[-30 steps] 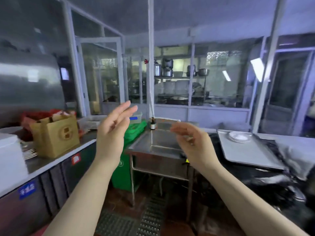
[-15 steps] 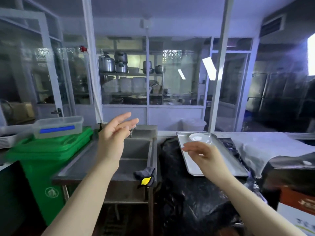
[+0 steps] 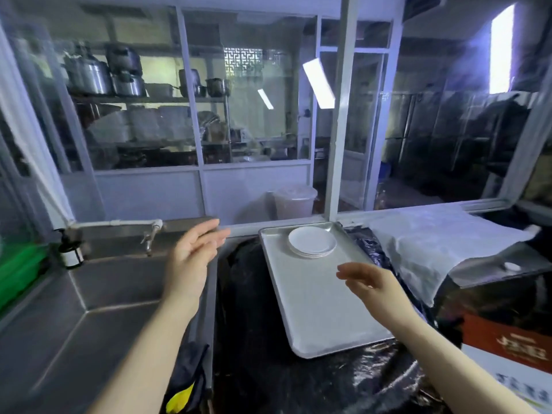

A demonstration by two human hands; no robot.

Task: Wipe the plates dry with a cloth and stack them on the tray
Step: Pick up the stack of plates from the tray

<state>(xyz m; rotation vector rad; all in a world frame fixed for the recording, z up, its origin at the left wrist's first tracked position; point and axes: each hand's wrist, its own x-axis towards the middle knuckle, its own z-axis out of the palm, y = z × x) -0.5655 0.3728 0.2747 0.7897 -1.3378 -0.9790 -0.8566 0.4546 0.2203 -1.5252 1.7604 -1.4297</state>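
A metal tray (image 3: 316,297) lies on the counter (image 3: 268,372), which is covered in black plastic; a small stack of white plates (image 3: 312,242) sits at the tray's far end, near its back rim. The left hand (image 3: 191,258) hangs in the air left of the tray, above the edge of the steel sink (image 3: 98,294), fingers straight and spread, holding nothing; the right hand (image 3: 369,283) hovers over the tray's right side, nearer than the plates, fingers loosely extended, also holding nothing. A white cloth (image 3: 433,243) lies crumpled just right of the tray; a tap (image 3: 150,234) juts over the sink.
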